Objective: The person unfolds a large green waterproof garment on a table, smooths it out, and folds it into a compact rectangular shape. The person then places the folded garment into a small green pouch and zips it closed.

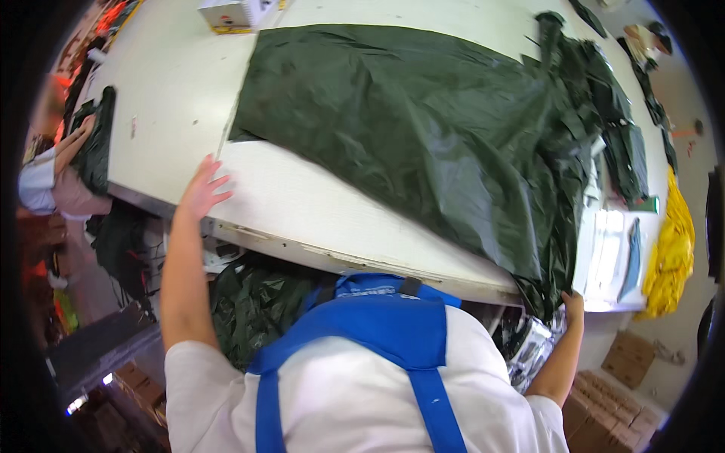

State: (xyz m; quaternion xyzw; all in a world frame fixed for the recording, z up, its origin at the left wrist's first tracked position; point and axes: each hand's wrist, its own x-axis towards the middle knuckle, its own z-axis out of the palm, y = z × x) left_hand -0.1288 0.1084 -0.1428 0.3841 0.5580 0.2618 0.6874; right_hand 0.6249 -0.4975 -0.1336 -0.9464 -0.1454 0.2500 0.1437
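A dark green plastic sheet (423, 128) lies over the white tabletop. It is spread fairly flat toward the far left and bunched into folds on the right, where part of it hangs over the near edge. My right hand (574, 308) is closed on the hanging folds at the table's near right edge; its fingertips are partly hidden. Away from the sheet, my left hand (204, 189) is held over the near table edge, left of the sheet's corner, with its fingers spread and nothing in them.
The white table (162, 98) bears a small carton (230, 15) at the far edge. More dark green plastic (257, 302) is bunched below it. Yellow material (670, 249) hangs at the right, above cardboard boxes (612, 411). Another person (57, 170) handles dark material at the far left.
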